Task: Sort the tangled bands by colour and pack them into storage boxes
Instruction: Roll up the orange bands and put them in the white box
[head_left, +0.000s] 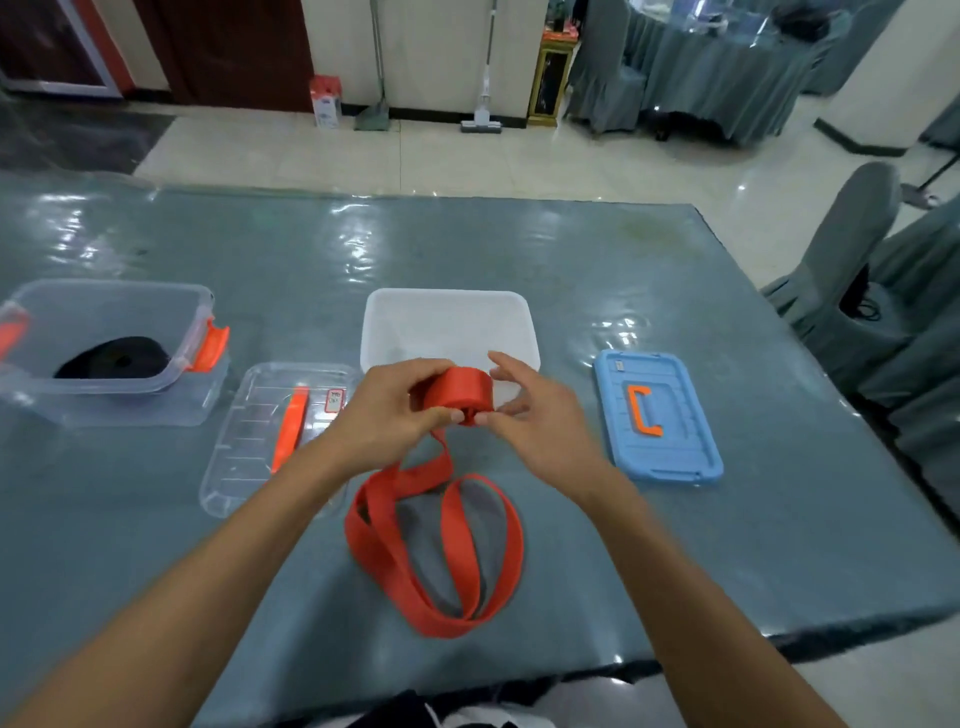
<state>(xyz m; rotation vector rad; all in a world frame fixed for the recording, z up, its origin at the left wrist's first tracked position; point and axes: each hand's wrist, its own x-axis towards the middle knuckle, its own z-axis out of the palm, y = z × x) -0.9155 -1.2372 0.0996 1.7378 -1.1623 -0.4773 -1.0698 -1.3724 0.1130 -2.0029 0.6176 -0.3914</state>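
Observation:
A red band (457, 551) is partly wound into a roll (457, 393) held above the table, while its loose end lies in loops on the table below. My left hand (387, 410) grips the roll, fingers curled over its top and thumb at its underside. My right hand (524, 410) pinches the roll's lower edge with thumb and forefinger, the other fingers spread. A white box (447, 317) stands open just behind my hands. A black band (117, 358) lies coiled in a clear box (111, 296) with orange latches at the left.
A clear lid (249, 452) with an orange handle lies left of my hands. At the right lies a blue lid (670, 457) with an orange handle. The table (519, 249) has a glossy teal cover. Covered chairs (852, 249) stand past its right edge.

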